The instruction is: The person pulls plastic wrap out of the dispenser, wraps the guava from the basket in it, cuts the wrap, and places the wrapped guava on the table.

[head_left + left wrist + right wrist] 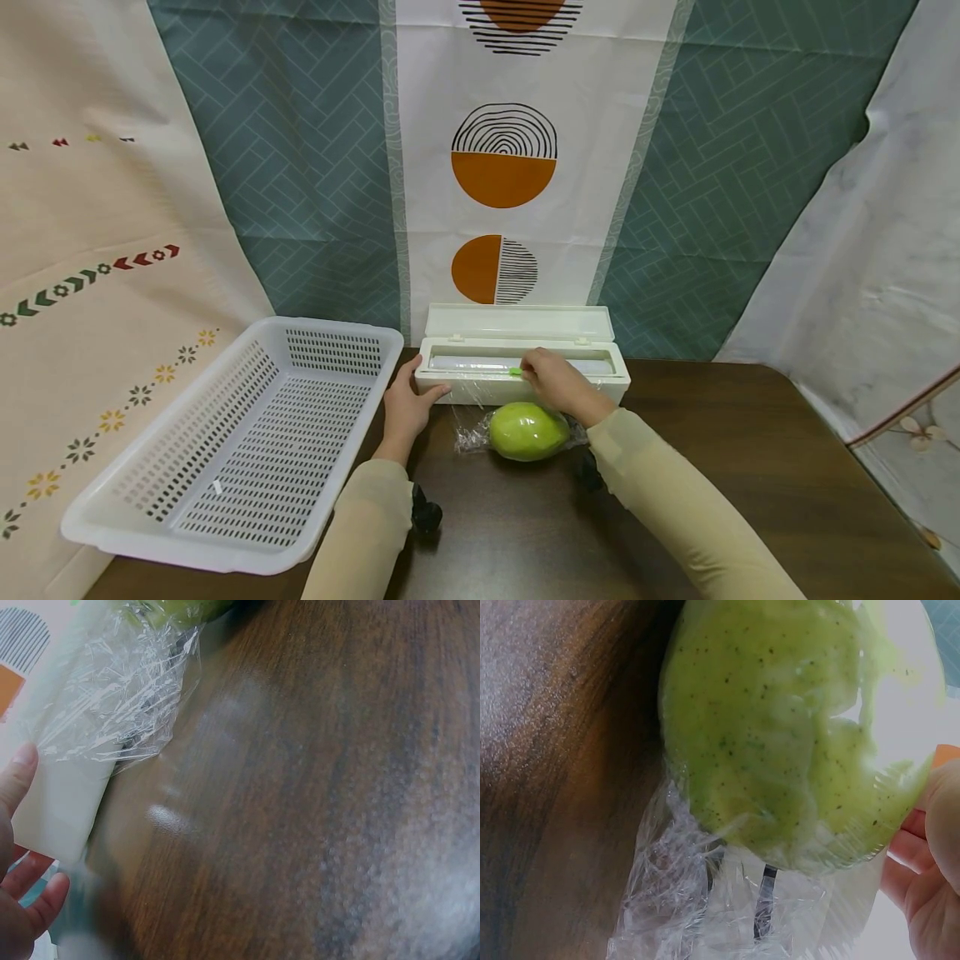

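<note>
On the counter [510, 521], the film-wrapped green fruit [527, 432] lies just before the white box [491, 386]. The left hand [408, 408], thumb spread wide, grips the box's left end; the right hand [561, 383], curled narrow, pinches the green slider [514, 372].

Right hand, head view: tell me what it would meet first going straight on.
The right hand is at the green tab; straight on, it would probably meet the raised box lid first, though depth is unclear.

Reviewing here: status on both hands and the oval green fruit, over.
Left hand holds end of long white box. Right hand at small green slider, grip unclear. Fruit in crinkled clear plastic film. Film overlaps box front, possibly in the way.
</note>
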The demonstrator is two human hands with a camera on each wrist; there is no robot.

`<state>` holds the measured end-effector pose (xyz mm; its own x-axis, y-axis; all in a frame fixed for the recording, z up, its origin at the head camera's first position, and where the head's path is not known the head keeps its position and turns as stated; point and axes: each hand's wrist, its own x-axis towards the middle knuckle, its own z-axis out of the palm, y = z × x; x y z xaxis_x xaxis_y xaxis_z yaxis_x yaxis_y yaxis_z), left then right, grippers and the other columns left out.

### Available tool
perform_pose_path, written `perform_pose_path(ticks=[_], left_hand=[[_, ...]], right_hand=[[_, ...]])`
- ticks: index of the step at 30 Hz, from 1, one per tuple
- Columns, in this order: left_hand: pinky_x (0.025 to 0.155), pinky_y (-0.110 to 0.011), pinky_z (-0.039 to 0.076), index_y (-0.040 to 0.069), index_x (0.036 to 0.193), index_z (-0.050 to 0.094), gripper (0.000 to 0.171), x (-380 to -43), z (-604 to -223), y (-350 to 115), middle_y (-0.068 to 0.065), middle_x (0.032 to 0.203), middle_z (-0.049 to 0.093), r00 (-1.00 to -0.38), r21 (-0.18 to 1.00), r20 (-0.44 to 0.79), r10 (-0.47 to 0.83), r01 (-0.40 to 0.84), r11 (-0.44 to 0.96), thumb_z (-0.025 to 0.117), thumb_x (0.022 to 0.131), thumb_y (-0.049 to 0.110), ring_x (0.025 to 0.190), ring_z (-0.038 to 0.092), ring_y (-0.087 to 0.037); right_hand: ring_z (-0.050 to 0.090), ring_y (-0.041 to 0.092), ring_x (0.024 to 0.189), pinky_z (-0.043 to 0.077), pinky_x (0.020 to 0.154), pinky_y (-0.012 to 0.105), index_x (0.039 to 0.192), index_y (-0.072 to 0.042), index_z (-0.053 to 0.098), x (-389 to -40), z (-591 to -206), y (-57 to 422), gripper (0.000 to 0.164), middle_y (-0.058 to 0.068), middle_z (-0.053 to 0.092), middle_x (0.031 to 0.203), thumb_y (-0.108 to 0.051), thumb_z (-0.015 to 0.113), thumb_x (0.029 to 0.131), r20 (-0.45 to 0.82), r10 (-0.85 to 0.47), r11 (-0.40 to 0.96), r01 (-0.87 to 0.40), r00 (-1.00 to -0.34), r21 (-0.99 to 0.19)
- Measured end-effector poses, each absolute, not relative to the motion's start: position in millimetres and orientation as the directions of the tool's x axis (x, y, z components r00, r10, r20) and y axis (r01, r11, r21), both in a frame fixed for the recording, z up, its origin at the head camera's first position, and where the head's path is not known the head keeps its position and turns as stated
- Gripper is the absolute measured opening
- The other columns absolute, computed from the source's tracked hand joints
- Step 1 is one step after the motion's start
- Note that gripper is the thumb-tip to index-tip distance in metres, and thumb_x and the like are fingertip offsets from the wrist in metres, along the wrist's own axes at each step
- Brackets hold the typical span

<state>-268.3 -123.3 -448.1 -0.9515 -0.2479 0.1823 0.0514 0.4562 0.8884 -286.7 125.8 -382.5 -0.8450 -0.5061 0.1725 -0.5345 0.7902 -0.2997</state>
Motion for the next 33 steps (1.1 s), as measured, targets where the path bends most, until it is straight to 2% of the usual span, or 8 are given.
perform_pose_path(ticks=[15,33], left_hand=[[0.098,-0.046,0.045,0.014,0.144,0.039,0.076,-267.8,-448.1,-124.6,-0.015,0.135,0.053,-0.957,0.902,0.164,-0.239,0.048,0.429,0.076,0.079,0.024,0.123,0.051,-0.03],[0.093,-0.045,0.046,0.014,0.143,0.04,0.075,-267.1,-447.2,-123.8,-0.015,0.13,0.056,-0.956,0.898,0.165,-0.241,0.045,0.438,0.076,0.079,0.025,0.115,0.054,-0.029]], right_hand=[[0.06,0.024,0.094,0.05,0.08,0.037,0.108,-0.001,0.059,-287.0,-382.1,128.2,0.017,0.013,0.061,0.102,-0.011,0.05,0.098,0.155,-0.514,0.786,-0.535,-0.844,-0.308],[0.058,0.025,0.092,0.05,0.08,0.038,0.107,0.0,0.057,-288.6,-385.9,132.1,0.014,0.015,0.059,0.102,-0.005,0.049,0.097,0.177,-0.551,0.764,-0.579,-0.815,-0.286]])
